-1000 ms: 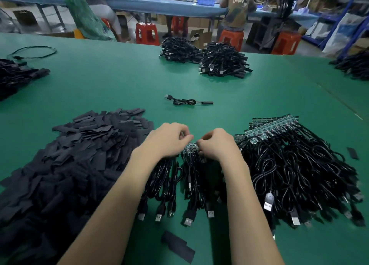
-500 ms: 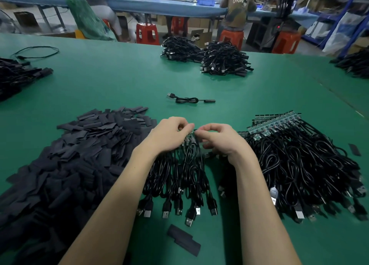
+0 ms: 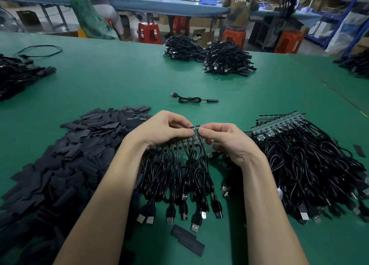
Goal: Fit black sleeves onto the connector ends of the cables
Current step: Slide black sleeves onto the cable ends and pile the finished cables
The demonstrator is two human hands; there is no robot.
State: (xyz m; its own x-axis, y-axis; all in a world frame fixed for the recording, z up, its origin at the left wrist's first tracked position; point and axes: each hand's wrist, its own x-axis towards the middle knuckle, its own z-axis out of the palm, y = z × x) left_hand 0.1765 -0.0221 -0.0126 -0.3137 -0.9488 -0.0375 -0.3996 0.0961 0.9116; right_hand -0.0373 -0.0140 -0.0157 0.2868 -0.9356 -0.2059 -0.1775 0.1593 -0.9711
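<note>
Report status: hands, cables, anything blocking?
Left hand and right hand both pinching circuit-board ends of a cable bunch. No sleeve on yet; sleeve pile lies left. Nothing blocking.

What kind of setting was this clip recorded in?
Most likely a factory assembly floor. A large green worktable carries heaps of black cables tipped with small circuit boards, beside a big pile of black sleeves. Behind it, other workers sit on red stools at a long blue bench.

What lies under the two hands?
Under the left hand and right hand, a row of cables with small circuit boards. The table beneath is mostly covered.
</note>
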